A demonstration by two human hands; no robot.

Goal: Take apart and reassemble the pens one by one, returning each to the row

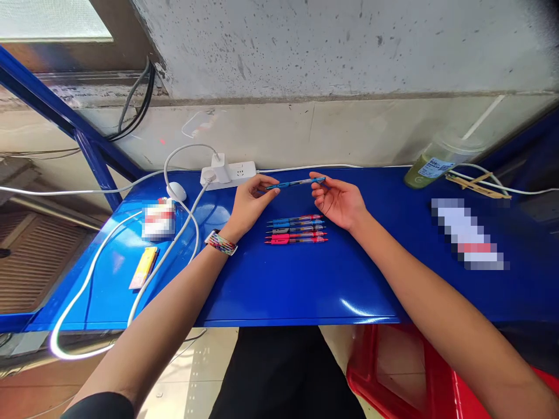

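Note:
A blue pen [294, 183] is held level above the blue table, one end in each hand. My left hand [253, 201] pinches its left end between thumb and fingers. At the other end, my right hand [338, 201] grips the pen with thumb and forefinger, the other fingers curled. Just below, several pens lie side by side in a row: blue pens [294, 223] at the back, a dark grey pen [294, 230] in the middle, red pens [296, 238] nearest me.
A white power strip [240, 172] with cables stands at the back, left of centre. On the left lie a white mouse [176, 191] and a yellow box [144, 267]. A green drink cup [437, 163] and a blurred-out object [469, 233] are at right. Below is a red stool [362, 369].

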